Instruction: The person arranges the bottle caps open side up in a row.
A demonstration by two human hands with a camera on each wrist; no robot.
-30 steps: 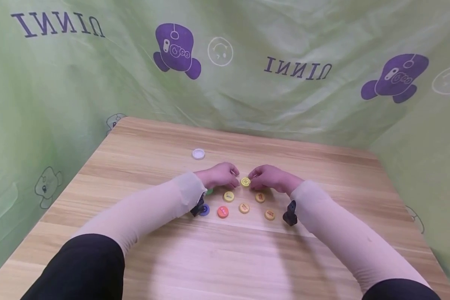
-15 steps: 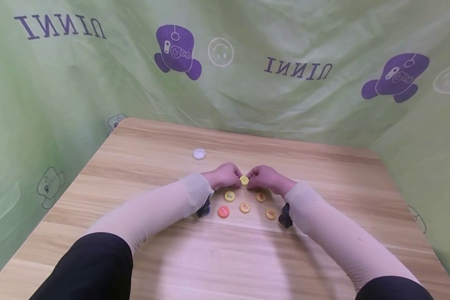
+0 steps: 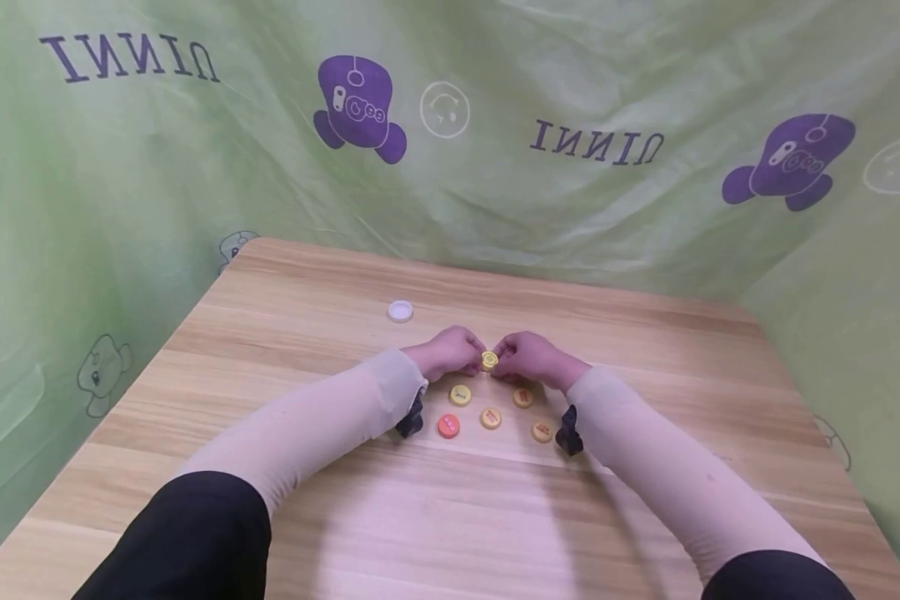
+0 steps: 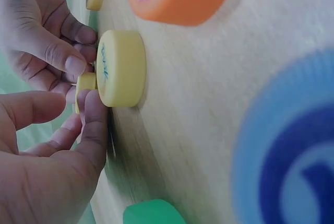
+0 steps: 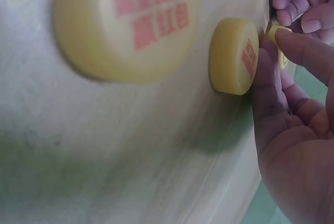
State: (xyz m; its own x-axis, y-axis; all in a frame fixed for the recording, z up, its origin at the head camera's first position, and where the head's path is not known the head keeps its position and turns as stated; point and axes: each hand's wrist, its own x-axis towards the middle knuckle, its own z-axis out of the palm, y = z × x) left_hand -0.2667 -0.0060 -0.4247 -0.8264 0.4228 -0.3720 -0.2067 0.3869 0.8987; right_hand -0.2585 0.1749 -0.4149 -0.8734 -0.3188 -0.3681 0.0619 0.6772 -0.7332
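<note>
Two bare hands meet over a table. The left hand and right hand nearly touch, each with its fingers drawn in close, fingertips pinching opposite sides of one small yellow cap. The cap sits between them, level with its top facing up; whether it is raised or resting on something is hidden by the fingers.

It looks like a moulded plastic bottle cap: probably very light, stiff and hard to break, but smooth enough to slide or tip under uneven pressure. The side wall, held at opposite points, seems the best place to grasp.

Just nearer the person lie a pale yellow cap with blue-green writing and three red-printed yellow caps, then an orange-red cap. The left wrist view adds a green cap and a large, blurred blue cap.

The nearest thing to a container is a white cap farther back, apparently hollow side up like a shallow dish; no contents can be made out.
</note>
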